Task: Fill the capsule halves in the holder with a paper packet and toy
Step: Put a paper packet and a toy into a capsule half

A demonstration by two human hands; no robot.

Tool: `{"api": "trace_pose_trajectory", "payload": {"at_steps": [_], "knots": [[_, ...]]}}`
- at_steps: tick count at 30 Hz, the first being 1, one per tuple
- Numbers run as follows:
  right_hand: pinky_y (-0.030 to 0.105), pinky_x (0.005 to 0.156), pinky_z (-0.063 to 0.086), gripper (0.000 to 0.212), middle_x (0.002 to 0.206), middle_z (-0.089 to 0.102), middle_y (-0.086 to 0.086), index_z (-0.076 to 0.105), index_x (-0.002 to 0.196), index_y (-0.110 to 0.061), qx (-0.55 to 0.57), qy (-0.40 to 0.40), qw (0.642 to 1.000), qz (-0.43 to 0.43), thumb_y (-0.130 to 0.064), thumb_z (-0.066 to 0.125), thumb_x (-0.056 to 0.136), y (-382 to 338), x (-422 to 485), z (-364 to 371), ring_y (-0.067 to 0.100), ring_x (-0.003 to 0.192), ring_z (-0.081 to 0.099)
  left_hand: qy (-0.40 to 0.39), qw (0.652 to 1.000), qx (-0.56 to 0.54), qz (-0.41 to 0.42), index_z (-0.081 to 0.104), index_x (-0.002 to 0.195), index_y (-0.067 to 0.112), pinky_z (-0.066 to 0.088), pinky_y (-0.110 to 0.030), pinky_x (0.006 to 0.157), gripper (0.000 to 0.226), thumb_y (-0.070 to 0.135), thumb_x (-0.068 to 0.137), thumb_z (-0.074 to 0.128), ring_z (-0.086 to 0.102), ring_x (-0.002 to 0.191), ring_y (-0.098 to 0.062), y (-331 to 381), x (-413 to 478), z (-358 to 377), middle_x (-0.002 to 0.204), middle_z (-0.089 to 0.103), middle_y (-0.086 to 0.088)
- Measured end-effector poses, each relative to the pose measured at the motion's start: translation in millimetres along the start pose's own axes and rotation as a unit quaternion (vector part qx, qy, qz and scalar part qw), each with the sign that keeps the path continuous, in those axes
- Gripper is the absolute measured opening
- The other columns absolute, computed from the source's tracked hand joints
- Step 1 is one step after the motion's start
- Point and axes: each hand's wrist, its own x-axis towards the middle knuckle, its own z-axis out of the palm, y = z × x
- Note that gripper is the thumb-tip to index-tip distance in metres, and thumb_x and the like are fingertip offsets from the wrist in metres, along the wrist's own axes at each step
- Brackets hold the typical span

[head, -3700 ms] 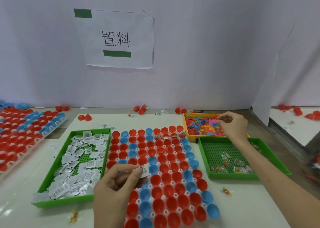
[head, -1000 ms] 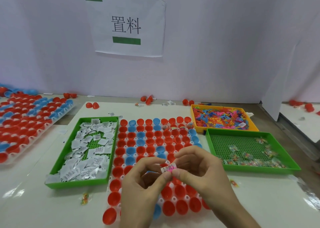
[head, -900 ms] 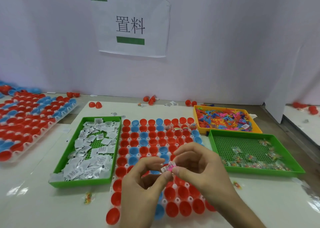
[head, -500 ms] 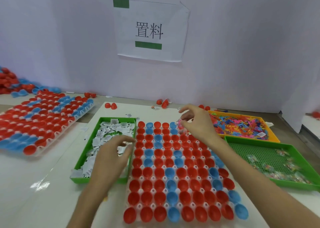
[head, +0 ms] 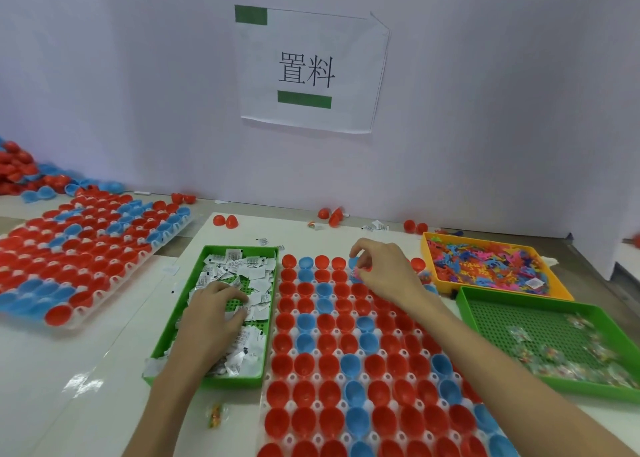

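**Seat the toy low, pick one packet at a time**

Head view: the right hand [head: 384,273] hovers over the far rows of the holder [head: 265,404]. Its thumb and fingers pinch a small pink toy [head: 358,277] just above the red and blue capsule halves [head: 332,366] there. The left hand [head: 214,314] lies in the green tray [head: 225,382] beside the holder, fingers curled down onto the paper packets [head: 256,273]. Whether it has one pinched cannot be told.

The step in hand looks like dropping the toy into a far-row half. It is best let go low and centred in the cup, so it does not bounce into a neighbouring one. The left hand should separate a single packet, since the packets overlap and may lift in pairs. More toys wait in the orange tray [head: 426,259], further right on the worktop [head: 104,387].
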Motion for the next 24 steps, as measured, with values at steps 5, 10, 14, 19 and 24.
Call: {"api": "trace_pose_trajectory", "payload": {"at_steps": [5, 10, 14, 19, 24], "knots": [[0.03, 0.084, 0.058, 0.026, 0.088, 0.077, 0.002, 0.071, 0.097, -0.017, -0.013, -0.021, 1.0, 0.001, 0.004, 0.064, 0.082, 8, 4, 8, 0.012, 0.08, 0.069, 0.002, 1.0, -0.016, -0.002, 0.073, 0.101, 0.023, 0.045, -0.043, 0.1, 0.013, 0.022, 0.088, 0.074, 0.053, 0.118, -0.024, 1, 2, 0, 0.118, 0.063, -0.001], [0.03, 0.082, 0.06, 0.032, 0.092, 0.076, 0.001, 0.071, 0.1, -0.021, -0.028, -0.035, 0.999, 0.003, 0.004, 0.068, 0.08, 11, 11, 13, 0.012, 0.081, 0.07, 0.005, 1.0, -0.016, 0.0, 0.073, 0.101, 0.023, 0.044, -0.042, 0.1, 0.013, 0.021, 0.088, 0.074, 0.053, 0.117, -0.023, 1, 1, 0, 0.117, 0.062, -0.001], [0.025, 0.082, 0.057, 0.037, 0.102, 0.072, 0.002, 0.068, 0.108, -0.02, -0.017, -0.045, 0.999, -0.002, 0.006, 0.069, 0.082, 8, 9, 15, 0.011, 0.087, 0.066, 0.007, 1.0, -0.014, -0.003, 0.073, 0.098, 0.023, 0.044, -0.043, 0.1, 0.011, 0.02, 0.088, 0.074, 0.053, 0.117, -0.024, -2, 0, 0, 0.118, 0.063, -0.002], [0.023, 0.085, 0.054, 0.033, 0.114, 0.067, 0.0, 0.069, 0.109, -0.018, 0.007, -0.061, 0.998, -0.026, 0.002, 0.068, 0.083, 7, 4, 4, 0.01, 0.096, 0.06, 0.007, 1.0, -0.01, -0.003, 0.072, 0.083, 0.025, 0.045, -0.043, 0.096, 0.008, 0.019, 0.086, 0.077, 0.054, 0.114, -0.025, 0, 0, 1, 0.115, 0.064, -0.001], [0.011, 0.083, 0.044, 0.022, 0.104, 0.067, -0.011, 0.071, 0.101, -0.024, 0.082, 0.045, 0.996, 0.005, -0.008, 0.066, 0.086, 29, 3, -26, 0.001, 0.093, 0.06, 0.011, 1.0, -0.019, 0.005, 0.069, 0.072, 0.027, 0.046, -0.042, 0.092, 0.02, 0.014, 0.081, 0.081, 0.059, 0.107, -0.026, 1, 2, -1, 0.11, 0.066, -0.004]]}}
